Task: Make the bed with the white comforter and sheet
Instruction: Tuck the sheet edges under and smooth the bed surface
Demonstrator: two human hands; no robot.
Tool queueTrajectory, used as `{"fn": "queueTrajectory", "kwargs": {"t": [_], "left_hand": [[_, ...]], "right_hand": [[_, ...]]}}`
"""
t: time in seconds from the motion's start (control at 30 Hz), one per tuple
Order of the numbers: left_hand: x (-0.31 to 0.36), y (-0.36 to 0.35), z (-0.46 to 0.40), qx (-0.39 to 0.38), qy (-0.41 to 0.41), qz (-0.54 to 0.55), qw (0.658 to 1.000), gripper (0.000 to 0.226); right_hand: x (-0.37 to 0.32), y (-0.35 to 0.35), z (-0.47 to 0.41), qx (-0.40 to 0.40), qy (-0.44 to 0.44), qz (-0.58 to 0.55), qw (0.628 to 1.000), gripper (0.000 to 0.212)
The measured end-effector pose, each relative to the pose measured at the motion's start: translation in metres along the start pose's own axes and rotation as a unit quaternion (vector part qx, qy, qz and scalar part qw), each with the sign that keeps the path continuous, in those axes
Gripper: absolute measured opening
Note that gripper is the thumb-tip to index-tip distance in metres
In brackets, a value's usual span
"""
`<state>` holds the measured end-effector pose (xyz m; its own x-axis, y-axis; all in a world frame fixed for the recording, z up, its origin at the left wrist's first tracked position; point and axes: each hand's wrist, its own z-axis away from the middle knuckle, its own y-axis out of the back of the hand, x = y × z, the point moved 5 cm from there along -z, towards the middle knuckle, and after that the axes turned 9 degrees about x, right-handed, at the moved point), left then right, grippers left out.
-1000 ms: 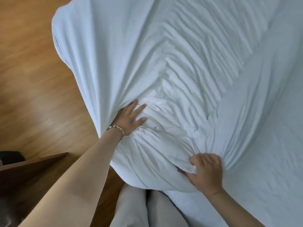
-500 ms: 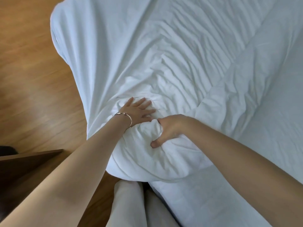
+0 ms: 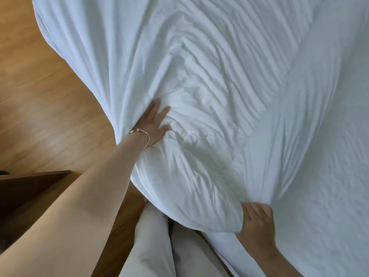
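Cloth this soft bunches wherever you drag it, so expect the white comforter, spread across the bed and hanging off its left edge over the wooden floor, to feel bulky yet light. Your left hand presses flat on it, fingers straight. Your right hand pinches a fold at the near edge; take hold there, by the hem.

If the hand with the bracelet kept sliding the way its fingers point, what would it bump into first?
Only more comforter. The left hand lies flat on the white comforter, fingers pointing up and right into its ridged wrinkles. Nothing else shows in that line, though depth is hard to judge.
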<state>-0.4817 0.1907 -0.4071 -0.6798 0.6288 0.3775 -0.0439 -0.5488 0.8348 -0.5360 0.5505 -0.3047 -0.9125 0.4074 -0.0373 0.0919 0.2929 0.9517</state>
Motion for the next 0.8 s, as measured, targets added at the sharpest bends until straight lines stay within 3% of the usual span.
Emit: {"fn": "queueTrajectory", "kwargs": {"t": [0.07,0.13,0.23,0.3,0.4,0.47,0.53,0.6,0.67,0.8], "left_hand": [[0.014,0.005,0.002,0.017,0.022,0.013,1.000,0.063],[0.037,0.013,0.009,0.051,0.008,0.070,0.996,0.049],[0.084,0.010,0.039,0.032,-0.117,0.168,0.978,0.035],[0.099,-0.004,0.056,0.008,-0.174,0.114,0.978,0.037],[0.091,-0.021,0.062,-0.022,-0.152,0.032,0.988,0.044],[0.088,-0.024,0.066,-0.031,-0.141,-0.014,0.989,0.045],[0.088,-0.025,0.069,-0.034,-0.129,-0.040,0.990,0.045],[0.087,-0.024,0.071,-0.039,-0.121,-0.058,0.990,0.043],[0.085,-0.025,0.071,-0.048,-0.112,-0.065,0.990,0.044],[0.085,-0.029,0.069,-0.090,-0.088,-0.080,0.989,0.050]], "right_hand": [[0.002,-0.005,-0.005,-0.032,0.009,-0.008,0.999,0.012],[-0.007,-0.010,-0.024,-0.084,0.036,-0.022,0.996,0.036],[-0.021,-0.006,-0.057,-0.190,0.074,-0.049,0.978,0.071],[-0.017,-0.002,-0.086,-0.272,0.060,-0.087,0.956,0.077],[-0.004,-0.011,-0.129,-0.366,-0.021,-0.245,0.897,0.077],[0.002,-0.026,-0.150,-0.411,0.049,-0.152,0.898,0.097],[0.003,-0.043,-0.154,-0.522,0.052,-0.085,0.847,0.109],[-0.006,-0.053,-0.151,-0.614,0.019,-0.107,0.782,0.101],[-0.017,-0.058,-0.150,-0.625,0.023,-0.135,0.768,0.086],[-0.023,-0.067,-0.136,-0.604,-0.003,-0.115,0.788,0.100]]}}
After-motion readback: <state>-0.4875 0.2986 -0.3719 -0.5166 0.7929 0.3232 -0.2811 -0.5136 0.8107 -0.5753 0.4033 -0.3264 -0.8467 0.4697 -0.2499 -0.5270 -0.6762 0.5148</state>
